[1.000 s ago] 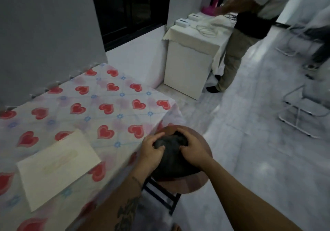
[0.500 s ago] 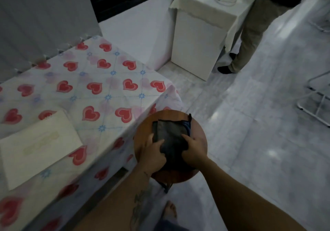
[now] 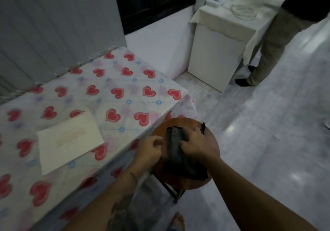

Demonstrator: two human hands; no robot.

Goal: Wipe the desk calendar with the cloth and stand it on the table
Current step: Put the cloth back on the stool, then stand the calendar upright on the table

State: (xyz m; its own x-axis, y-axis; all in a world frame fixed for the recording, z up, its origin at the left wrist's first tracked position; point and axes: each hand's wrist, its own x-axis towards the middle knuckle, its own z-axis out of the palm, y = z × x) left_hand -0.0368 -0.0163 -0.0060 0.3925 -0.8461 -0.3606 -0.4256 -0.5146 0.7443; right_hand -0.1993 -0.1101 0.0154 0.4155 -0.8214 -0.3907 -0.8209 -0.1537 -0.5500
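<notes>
right hand lies flat on the dark cloth atop the round stool; left hand hovers loosely curled, empty. desk calendar lies flat on the surface, print blurred.

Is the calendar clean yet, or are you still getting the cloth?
Nothing looks done yet. The desk calendar lies flat on the heart-patterned table, untouched. In hand: the right hand rests on the dark cloth on the round stool; the left hand is beside it. Left: wiping the calendar, then standing it up.
</notes>
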